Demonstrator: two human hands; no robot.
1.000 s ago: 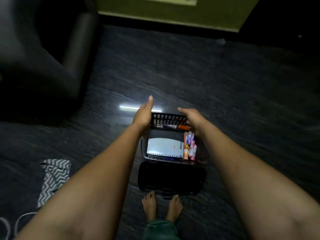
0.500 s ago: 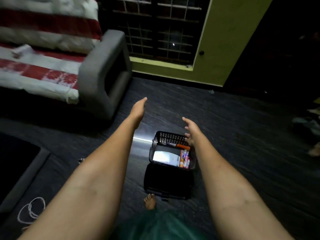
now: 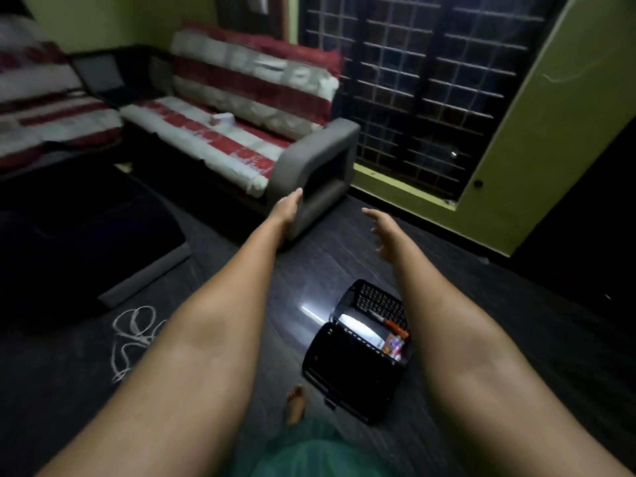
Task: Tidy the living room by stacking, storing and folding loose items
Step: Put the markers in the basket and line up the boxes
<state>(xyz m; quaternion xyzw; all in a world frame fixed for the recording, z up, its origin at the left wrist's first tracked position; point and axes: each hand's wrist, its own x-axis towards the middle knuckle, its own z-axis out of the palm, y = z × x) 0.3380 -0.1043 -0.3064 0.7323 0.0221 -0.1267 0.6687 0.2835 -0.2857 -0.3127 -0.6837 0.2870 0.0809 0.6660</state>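
A black plastic basket (image 3: 371, 299) stands on the dark floor, holding a white notebook (image 3: 361, 330), an orange marker (image 3: 395, 328) and small tubes (image 3: 395, 347). Its black lid (image 3: 347, 373) lies open toward me. My left hand (image 3: 287, 208) is stretched forward in the air with straight fingers, empty, in front of the sofa arm. My right hand (image 3: 382, 225) is also raised and empty, fingers relaxed, well above and beyond the basket.
A grey sofa (image 3: 316, 166) with red and white striped covers stands at the back left; a small white object (image 3: 222, 118) lies on its seat. A white cable (image 3: 132, 335) lies coiled on the floor at left. A dark mat (image 3: 86, 235) is beside it. A grilled window (image 3: 430, 91) is ahead.
Both hands have lifted away from the basket rim and reached forward. The view has tilted up from the floor toward the sofa and window.
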